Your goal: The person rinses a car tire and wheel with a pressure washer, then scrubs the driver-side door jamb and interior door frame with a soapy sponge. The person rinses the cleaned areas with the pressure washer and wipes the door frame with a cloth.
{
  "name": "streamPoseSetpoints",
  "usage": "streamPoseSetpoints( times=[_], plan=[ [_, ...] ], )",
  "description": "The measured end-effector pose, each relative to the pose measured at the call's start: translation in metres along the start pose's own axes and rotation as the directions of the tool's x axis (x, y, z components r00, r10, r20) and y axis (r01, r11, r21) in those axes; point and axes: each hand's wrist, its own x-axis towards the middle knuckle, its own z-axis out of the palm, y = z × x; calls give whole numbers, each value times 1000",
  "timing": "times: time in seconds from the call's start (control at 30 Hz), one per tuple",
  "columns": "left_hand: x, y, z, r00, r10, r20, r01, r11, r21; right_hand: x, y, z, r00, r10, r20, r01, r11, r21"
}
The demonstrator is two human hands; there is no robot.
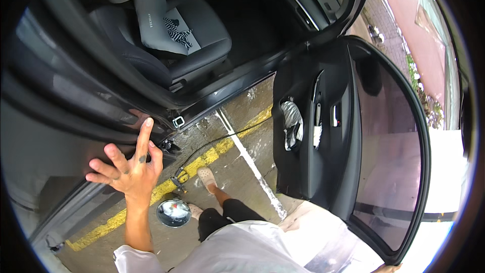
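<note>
My left hand (132, 167) is spread in front of the dark car body beside the door opening, with the index finger extended. Its fingertip is close to the glossy pillar (113, 102), where a reflection of the hand shows; whether it touches I cannot tell. Below the fingertip is a metal door striker (178, 122). At the lower right rim, a small part of my right hand (387, 269) shows at the corner of the open front car door (333, 174), seemingly gripping its window frame. The rest of that hand is cut off.
Inside the car, a grey cushion (155, 22) and a zebra-striped item (178, 34) rest on the front seat (212, 26). Crumpled packaging (292, 125) fills a door pocket. On the wet ground are a bucket (174, 213) and a black hose or cable (212, 141) near my feet.
</note>
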Motion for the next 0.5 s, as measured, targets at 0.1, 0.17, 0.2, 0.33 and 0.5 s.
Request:
streamPoseSetpoints(
  times=[0.1, 0.17, 0.2, 0.33, 0.5],
  plan=[
    [-3, -3, 4, 1000, -15, 10, 15, 1000, 15, 0, 4, 5, 998, 66, -16, -65, 997, 50],
    [-4, -1, 4, 1000, 1, 18, -1, 1000, 21, 4, 2, 4, 996, 90, -25, -88, 993, 75],
    [-4, -1, 3, 1000, 4, 24, -4, 1000, 24, 6, 5, 6, 995, 100, -25, -97, 992, 86],
    [-5, -1, 3, 999, 16, 39, -17, 999, 36, 16, 13, 6, 989, 142, -33, -138, 984, 113],
    [-5, -4, 4, 999, 25, 35, -27, 999, 38, 30, 18, 0, 984, 174, -37, -167, 977, 133]
  ],
)
